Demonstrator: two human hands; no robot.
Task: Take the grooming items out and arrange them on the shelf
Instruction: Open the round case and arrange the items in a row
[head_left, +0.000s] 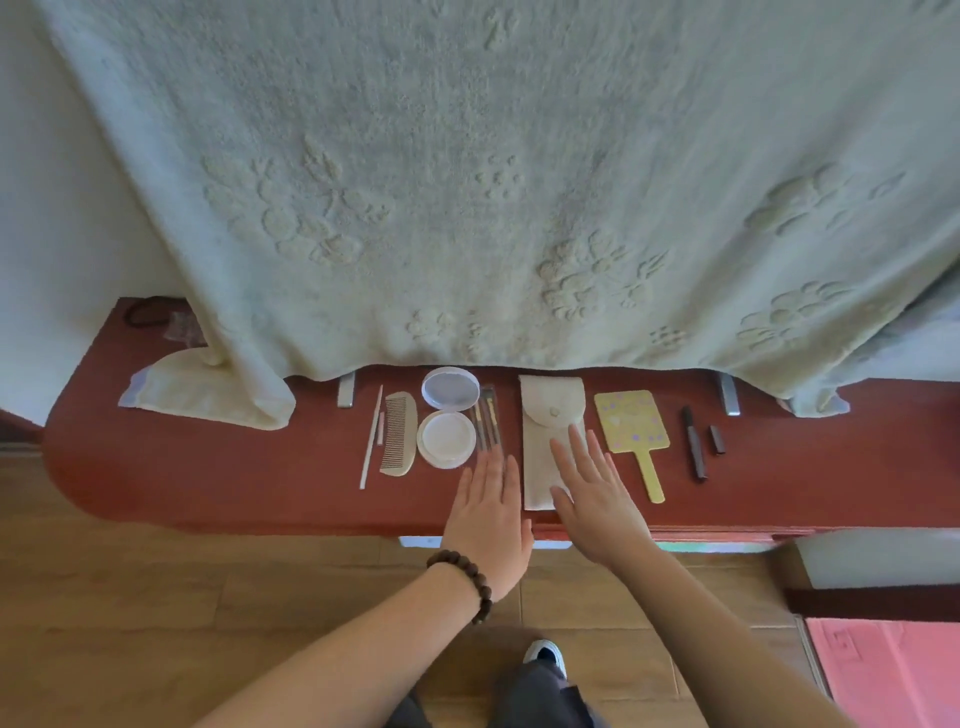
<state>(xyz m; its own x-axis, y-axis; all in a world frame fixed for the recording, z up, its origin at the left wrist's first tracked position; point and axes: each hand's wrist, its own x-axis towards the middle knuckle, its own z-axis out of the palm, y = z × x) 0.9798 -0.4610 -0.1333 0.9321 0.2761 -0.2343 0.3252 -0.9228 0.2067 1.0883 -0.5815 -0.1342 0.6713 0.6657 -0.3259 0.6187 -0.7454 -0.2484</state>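
A beige fabric pouch (545, 415) lies flat on the red shelf (208, 467), flap buttoned. My right hand (592, 488) lies flat over its lower right part with straight fingers. Just left of the pouch, my left hand (488, 509) hovers flat, its fingertips near a clear packet of small brushes (487, 426). Left of that sit an open round compact (447, 439) with its clear lid (450, 389), a comb (399, 441) and a thin white stick (371, 436). Right of the pouch lie a yellow hand mirror (631, 422), a dark pencil (693, 441) and a small dark cap (717, 440).
A large pale green towel (467, 182) hangs over the back of the shelf, its left corner folded onto the wood (208, 395). A dark hair tie (143, 312) lies at the far left. Metal brackets (730, 395) stand at the back. Below is wooden floor (156, 597) and a pink mat (893, 670).
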